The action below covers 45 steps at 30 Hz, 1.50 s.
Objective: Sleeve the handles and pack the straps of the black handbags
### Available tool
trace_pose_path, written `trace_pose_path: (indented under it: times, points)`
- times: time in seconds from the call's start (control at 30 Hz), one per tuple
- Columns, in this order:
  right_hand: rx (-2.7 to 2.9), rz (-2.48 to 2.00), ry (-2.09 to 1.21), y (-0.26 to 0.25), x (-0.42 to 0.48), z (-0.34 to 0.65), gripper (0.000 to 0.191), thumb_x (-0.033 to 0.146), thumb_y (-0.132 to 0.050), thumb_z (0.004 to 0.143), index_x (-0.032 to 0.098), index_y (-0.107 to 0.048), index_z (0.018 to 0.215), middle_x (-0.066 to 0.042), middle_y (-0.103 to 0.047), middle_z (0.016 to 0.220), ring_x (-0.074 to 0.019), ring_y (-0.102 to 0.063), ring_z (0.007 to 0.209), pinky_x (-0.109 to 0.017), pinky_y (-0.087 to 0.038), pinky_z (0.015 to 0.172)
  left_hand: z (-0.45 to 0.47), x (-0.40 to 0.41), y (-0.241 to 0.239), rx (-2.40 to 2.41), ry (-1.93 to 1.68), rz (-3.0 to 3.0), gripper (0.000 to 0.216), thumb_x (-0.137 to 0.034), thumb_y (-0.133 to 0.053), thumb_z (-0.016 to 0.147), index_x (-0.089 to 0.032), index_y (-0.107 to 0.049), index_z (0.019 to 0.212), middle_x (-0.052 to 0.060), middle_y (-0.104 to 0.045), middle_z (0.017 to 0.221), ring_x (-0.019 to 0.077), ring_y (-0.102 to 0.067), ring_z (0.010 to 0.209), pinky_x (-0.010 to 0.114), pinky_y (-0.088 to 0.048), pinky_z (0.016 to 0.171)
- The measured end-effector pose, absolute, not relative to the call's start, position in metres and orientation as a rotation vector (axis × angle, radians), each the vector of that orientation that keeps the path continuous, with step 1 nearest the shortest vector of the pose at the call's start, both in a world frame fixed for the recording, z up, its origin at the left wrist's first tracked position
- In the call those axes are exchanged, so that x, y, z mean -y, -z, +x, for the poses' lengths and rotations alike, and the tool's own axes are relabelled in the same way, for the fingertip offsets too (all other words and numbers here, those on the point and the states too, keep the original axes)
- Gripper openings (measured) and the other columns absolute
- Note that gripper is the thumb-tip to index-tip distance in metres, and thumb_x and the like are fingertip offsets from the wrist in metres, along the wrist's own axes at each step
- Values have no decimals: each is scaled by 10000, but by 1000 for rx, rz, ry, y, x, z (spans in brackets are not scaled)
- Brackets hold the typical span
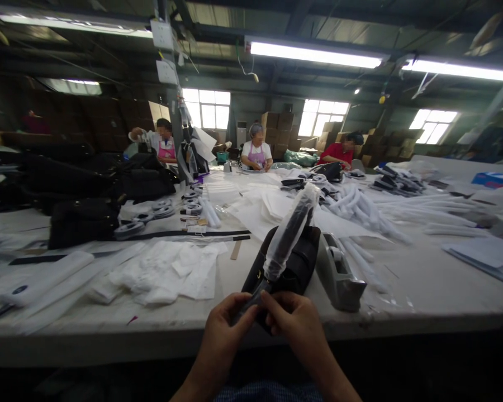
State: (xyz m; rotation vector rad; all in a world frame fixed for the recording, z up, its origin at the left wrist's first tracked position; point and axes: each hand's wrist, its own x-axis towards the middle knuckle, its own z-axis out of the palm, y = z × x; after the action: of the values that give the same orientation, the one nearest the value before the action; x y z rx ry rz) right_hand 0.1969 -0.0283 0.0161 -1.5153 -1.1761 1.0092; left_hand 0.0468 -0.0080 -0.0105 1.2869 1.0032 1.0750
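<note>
A black bag (pixel 305 259) lies on the table's near edge in front of me. Over it rises its strap or handle, sheathed in a clear-white wrap (pixel 291 231). My left hand (pixel 230 321) is closed, thumb and fingers pinching the dark lower end of this strap (pixel 255 296). Close beside it, my right hand (pixel 291 315) pinches the same strap end, fingers curled under. The fingertips of both hands nearly meet. A grey tape dispenser (pixel 343 279) stands just right of the bag.
Crumpled white sheets (pixel 163 273) and a black strip (pixel 184 234) lie to the left. Black bags (pixel 84 220) are piled farther left. White foam tubes (pixel 356 206) spread across the right. Several people sit across the table, one in a pink apron (pixel 256 157).
</note>
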Motion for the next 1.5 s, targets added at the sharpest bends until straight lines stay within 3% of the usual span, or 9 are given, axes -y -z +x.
trace_pose_path:
  times: [0.2, 0.3, 0.37, 0.5, 0.67, 0.87, 1.27, 1.4, 1.5]
  points:
    - [1198, -1365, -1175, -12, 35, 207, 338, 481, -691, 798, 150, -754, 815, -47, -725, 711, -107, -585, 483, -198, -466, 496, 44, 8, 7, -956, -998, 1142, 294, -401, -738, 778, -161, -716, 946, 49, -742, 891, 157, -638, 806, 192, -459, 669]
    - [1116, -1338, -1255, -8, 36, 207, 379, 503, -725, 759, 137, -760, 850, -67, -739, 750, -99, -569, 468, -206, -469, 498, 43, 7, 5, -917, -911, 1077, 334, -441, -725, 782, -150, -692, 943, 23, -699, 782, 51, -465, 505, 149, -298, 440]
    - [1030, -1327, -1308, -5, 37, 206, 417, 522, -744, 734, 134, -766, 886, -76, -742, 774, -93, -556, 457, -212, -468, 494, 42, 6, 6, -884, -840, 1019, 371, -501, -671, 809, -138, -669, 884, -8, -630, 673, 17, -301, 406, 157, -171, 381]
    - [887, -1242, -1403, 1, 40, 202, 413, 516, -774, 713, 149, -775, 904, -63, -728, 805, -72, -514, 473, -213, -467, 509, 42, 4, 6, -852, -763, 958, 418, -549, -624, 822, -137, -607, 750, -64, -479, 549, 4, -215, 359, 168, -108, 353]
    - [849, -1208, -1356, 8, 41, 197, 375, 491, -795, 706, 155, -789, 871, -67, -733, 802, -118, -561, 645, -206, -448, 604, 42, 3, 7, -841, -722, 939, 433, -574, -680, 760, -153, -579, 742, -81, -477, 518, -5, -198, 324, 160, -99, 326]
    - [878, -1295, -1152, 16, 32, 185, 454, 560, -803, 632, 138, -785, 799, -74, -719, 691, -195, -597, 670, -259, -448, 601, 42, 1, 22, -835, -693, 960, 489, -641, -676, 720, -163, -571, 704, -91, -452, 434, 6, -201, 284, 166, -88, 296]
    - [1079, -1545, -1010, 4, 33, 177, 306, 402, -607, 778, 148, -776, 803, -18, -635, 506, -142, -496, 400, -234, -332, 389, 43, 4, 22, -792, -643, 1004, 499, -640, -666, 735, -149, -588, 689, -71, -486, 437, 14, -231, 284, 181, -98, 295]
    - [1187, -1575, -927, 0, 32, 181, 274, 381, -621, 794, 168, -791, 769, -41, -675, 561, -204, -614, 552, -259, -431, 510, 46, 7, 17, -794, -622, 963, 526, -672, -667, 706, -153, -583, 685, -75, -476, 441, 11, -212, 280, 192, -83, 296]
    - [1171, -1387, -1040, 4, 36, 185, 251, 376, -656, 810, 180, -792, 889, -60, -744, 753, -230, -667, 740, -299, -496, 735, 44, 9, 13, -803, -642, 903, 490, -644, -666, 733, -162, -578, 746, -88, -475, 487, 1, -198, 296, 183, -81, 315]
